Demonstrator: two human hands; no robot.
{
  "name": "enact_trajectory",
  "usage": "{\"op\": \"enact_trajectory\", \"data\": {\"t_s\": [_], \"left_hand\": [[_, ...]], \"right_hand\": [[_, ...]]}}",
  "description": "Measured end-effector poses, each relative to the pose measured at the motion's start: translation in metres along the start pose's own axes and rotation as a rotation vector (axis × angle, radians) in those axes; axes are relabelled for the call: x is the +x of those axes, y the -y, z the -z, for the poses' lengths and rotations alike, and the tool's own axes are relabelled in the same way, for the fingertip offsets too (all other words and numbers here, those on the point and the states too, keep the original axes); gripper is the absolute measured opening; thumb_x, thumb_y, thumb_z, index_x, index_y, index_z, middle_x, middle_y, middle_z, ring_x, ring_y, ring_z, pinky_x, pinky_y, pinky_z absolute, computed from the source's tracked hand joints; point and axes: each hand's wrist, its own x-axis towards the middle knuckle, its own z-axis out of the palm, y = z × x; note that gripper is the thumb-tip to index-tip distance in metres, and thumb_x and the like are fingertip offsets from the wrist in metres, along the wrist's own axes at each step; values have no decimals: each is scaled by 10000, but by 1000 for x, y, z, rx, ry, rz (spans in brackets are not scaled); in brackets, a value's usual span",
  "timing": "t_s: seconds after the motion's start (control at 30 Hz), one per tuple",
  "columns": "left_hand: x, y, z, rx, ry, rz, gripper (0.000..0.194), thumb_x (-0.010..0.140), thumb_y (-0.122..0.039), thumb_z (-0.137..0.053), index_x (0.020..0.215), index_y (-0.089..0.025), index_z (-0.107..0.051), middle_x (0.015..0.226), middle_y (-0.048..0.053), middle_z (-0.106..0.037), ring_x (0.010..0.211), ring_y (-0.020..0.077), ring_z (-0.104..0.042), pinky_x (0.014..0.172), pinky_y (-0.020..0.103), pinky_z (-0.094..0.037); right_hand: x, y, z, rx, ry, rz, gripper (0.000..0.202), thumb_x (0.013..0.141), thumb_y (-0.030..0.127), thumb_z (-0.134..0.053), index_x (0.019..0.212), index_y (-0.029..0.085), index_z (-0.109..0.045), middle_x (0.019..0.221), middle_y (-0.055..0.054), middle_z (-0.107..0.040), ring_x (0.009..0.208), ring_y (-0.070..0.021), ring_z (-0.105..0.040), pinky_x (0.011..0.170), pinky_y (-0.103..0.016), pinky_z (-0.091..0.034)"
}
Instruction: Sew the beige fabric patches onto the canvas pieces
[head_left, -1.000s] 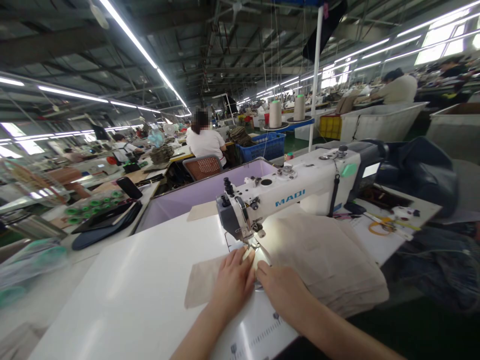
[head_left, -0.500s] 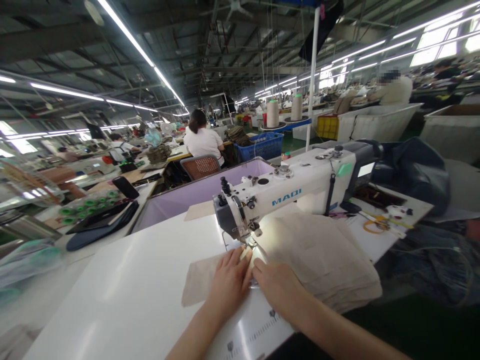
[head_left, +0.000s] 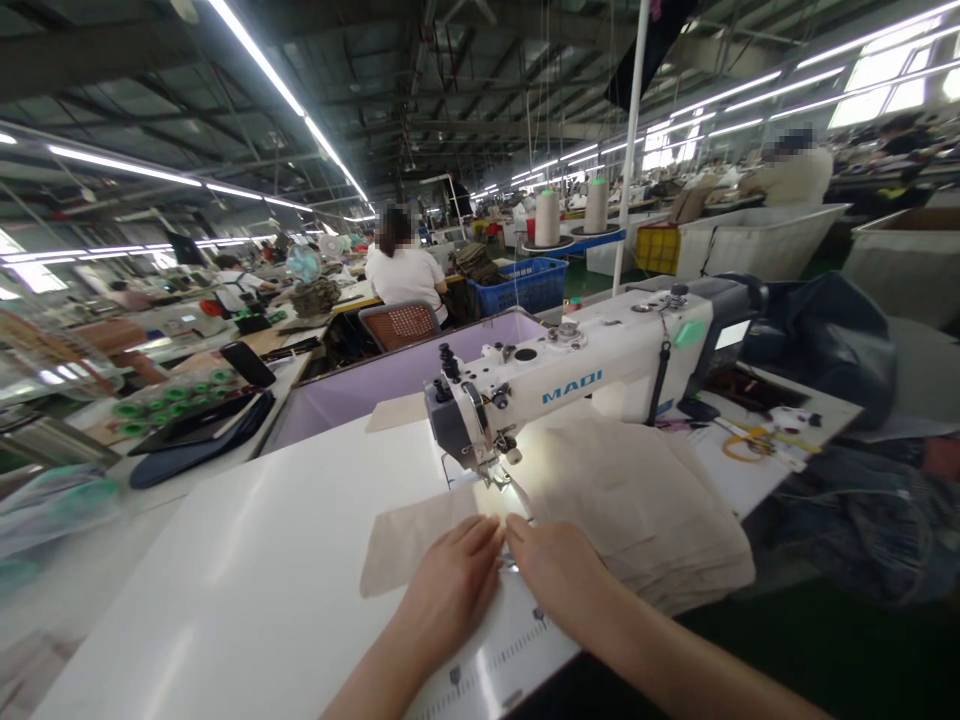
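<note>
A beige fabric piece (head_left: 412, 530) lies flat on the white table, its inner edge running under the lit presser foot (head_left: 495, 475) of the sewing machine (head_left: 585, 370). My left hand (head_left: 457, 575) is closed at the fabric's near edge, just in front of the foot, fingers pressed together. Beside it, my right hand (head_left: 551, 565) pinches the same edge, thumb and fingers closed. The fingertips of both hands nearly meet, and they hide the bit of cloth between them. Right of the needle, a stack of beige fabric (head_left: 637, 500) sits under the machine arm.
A lilac-lined bin (head_left: 360, 385) adjoins the table's far edge. Yellow-handled scissors (head_left: 750, 445) lie at the right end. Thread cones (head_left: 547, 218) stand behind the machine. A co-worker (head_left: 405, 270) sits farther back, near a blue crate (head_left: 525, 285).
My left hand has drawn back from the presser foot toward me, uncovering more fabric before the needle. My right hand stays about where it was. The view has shifted slightly.
</note>
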Motion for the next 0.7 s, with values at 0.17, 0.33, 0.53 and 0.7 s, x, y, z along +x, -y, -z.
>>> {"op": "enact_trajectory", "data": {"t_s": [0.17, 0.33, 0.53, 0.7], "left_hand": [[7, 8, 3, 0, -3, 18, 380, 974, -172, -447, 1298, -215, -642, 1238, 110, -683, 1186, 267, -632, 1023, 440, -566], [14, 21, 1, 31, -31, 30, 307, 967, -183, -462, 1171, -214, -688, 1203, 102, -692, 1154, 257, -639, 993, 413, -576], [27, 39, 2, 39, -39, 48, 268, 968, -186, -460, 1088, -191, -699, 1217, 110, -689, 1166, 259, -632, 1003, 407, -565], [33, 49, 2, 34, -63, 61, 287, 996, -217, -434, 1122, -199, -691, 1144, 102, -712, 1133, 240, -655, 1005, 403, -566]], "right_hand": [[10, -1, 9, -10, 39, -11, 239, 947, 50, -493, 1093, 144, -658, 992, -101, -704, 787, -216, -718, 632, -272, -541], [22, -2, 11, 13, 4, -31, 241, 961, 58, -486, 1090, 142, -671, 1042, -135, -725, 836, -204, -723, 693, -240, -532], [35, -5, 15, 5, -15, -48, 277, 948, 37, -473, 1089, 126, -694, 1089, -157, -731, 856, -220, -729, 689, -254, -540], [32, -2, 14, 5, -27, -55, 309, 950, 23, -434, 1061, 137, -699, 1073, -133, -728, 834, -222, -730, 655, -270, -551]]}}
